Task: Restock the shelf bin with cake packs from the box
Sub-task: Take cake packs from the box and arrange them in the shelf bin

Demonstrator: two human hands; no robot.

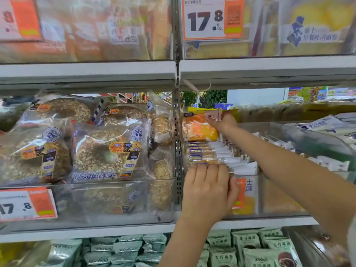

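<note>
A clear plastic shelf bin [273,197] on the middle shelf holds a row of orange-and-white cake packs [210,151] standing on edge. My right hand [223,122] reaches to the back of the row and grips the top corner of an upright orange cake pack [200,130]. My left hand [208,187] rests over the bin's front wall, its fingers curled on the front packs of the row. The box is out of view.
Left of the metal upright [178,147] sits a bin of bagged grain bagels [104,147]. Price tags [27,204] hang on the bin fronts. Green snack packs [248,247] fill the shelf below. Bread bags [317,27] fill the shelf above. White packs [327,162] lie to the right.
</note>
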